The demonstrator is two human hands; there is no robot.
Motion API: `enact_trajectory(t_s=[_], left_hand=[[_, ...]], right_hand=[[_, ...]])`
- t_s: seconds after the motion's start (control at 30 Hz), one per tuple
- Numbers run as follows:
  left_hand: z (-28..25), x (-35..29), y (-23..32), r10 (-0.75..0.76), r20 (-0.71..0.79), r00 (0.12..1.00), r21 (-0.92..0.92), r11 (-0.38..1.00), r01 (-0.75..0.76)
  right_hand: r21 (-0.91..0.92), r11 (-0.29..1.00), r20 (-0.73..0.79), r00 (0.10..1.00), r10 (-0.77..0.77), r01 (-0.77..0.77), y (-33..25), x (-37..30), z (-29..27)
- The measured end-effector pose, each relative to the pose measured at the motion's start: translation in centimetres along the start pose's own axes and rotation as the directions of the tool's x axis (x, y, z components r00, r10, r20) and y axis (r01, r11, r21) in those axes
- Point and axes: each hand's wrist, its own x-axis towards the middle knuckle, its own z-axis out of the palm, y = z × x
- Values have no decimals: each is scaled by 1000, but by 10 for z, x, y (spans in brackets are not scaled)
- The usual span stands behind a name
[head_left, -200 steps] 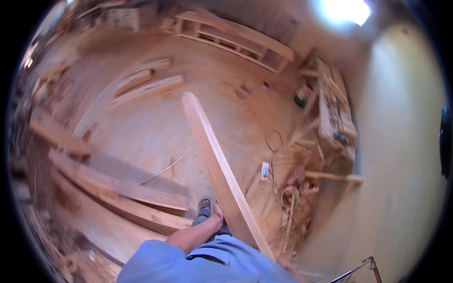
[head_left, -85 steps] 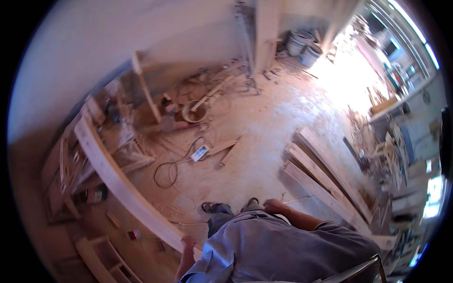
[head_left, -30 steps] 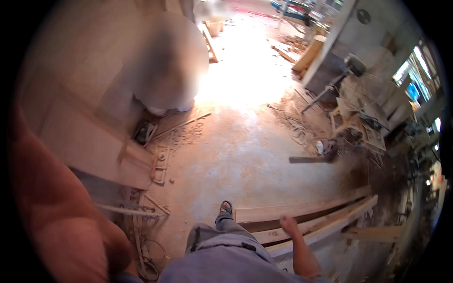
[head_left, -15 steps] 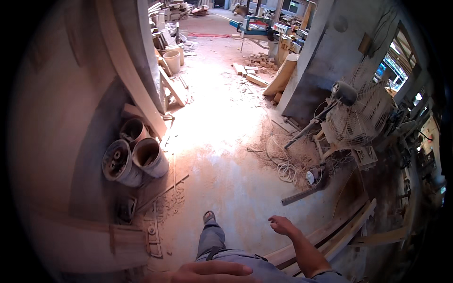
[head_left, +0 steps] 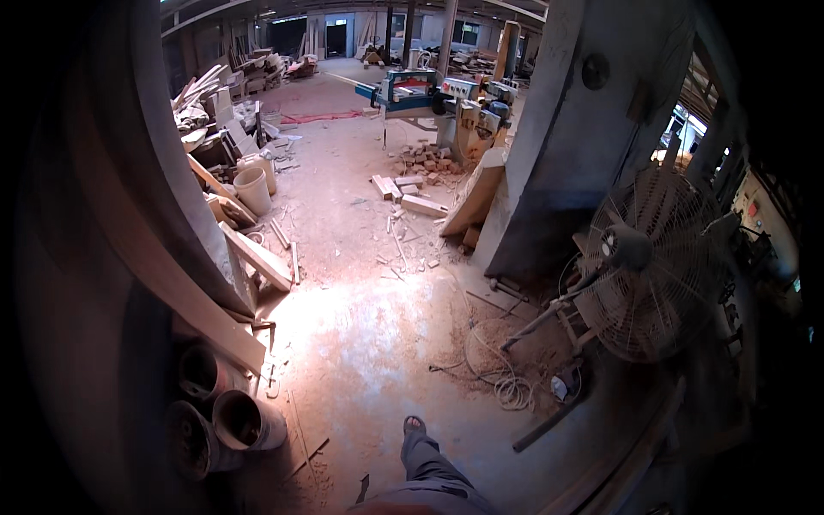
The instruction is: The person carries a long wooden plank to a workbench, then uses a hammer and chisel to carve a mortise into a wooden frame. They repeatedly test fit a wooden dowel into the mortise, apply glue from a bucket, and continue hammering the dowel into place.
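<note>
At the bottom edge, a dim reddish sliver (head_left: 386, 509) may be part of my left hand; its fingers are hidden. My right hand is out of view. My leg in grey trousers (head_left: 427, 463) reaches forward, with a sandalled foot (head_left: 415, 425) on the dusty floor. Neither hand shows anything held. Nearest on the left stand several dirty buckets (head_left: 273, 429) grouped against the wall.
A large floor fan (head_left: 657, 283) stands right, with a coiled cable (head_left: 513, 393) and dark pipe (head_left: 549, 422) near it. A wide doorway has a leaning board (head_left: 476, 196) at its right pillar. Beyond are wood blocks (head_left: 425, 206), a blue machine (head_left: 410, 90) and a pale bucket (head_left: 252, 190).
My right hand and forearm have left the view, and my left hand has dropped almost out of it. The view has tilted up, showing more of the room beyond the doorway.
</note>
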Motion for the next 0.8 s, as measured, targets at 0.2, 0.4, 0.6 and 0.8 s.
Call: enact_trajectory(t_s=[0.2, 0.4, 0.6, 0.8], left_hand=[[-115, 78, -60, -40, -208, 977, -56, 998, 29], [-267, 97, -67, -404, -306, 862, 243, 842, 482], [-403, 83, -82, -103, -193, 976, -17, 995, 102], [-513, 92, -88, 133, -366, 921, -66, 984, -168]], right_hand=[[185, 963, -212, 965, -155, 196, -111, 105, -229], [586, 715, -685, 704, 188, 380, -183, 174, -558], [619, 700, -674, 698, 241, 356, -266, 206, -685], [356, 934, -248, 966, 73, 21, -338, 207, -598]])
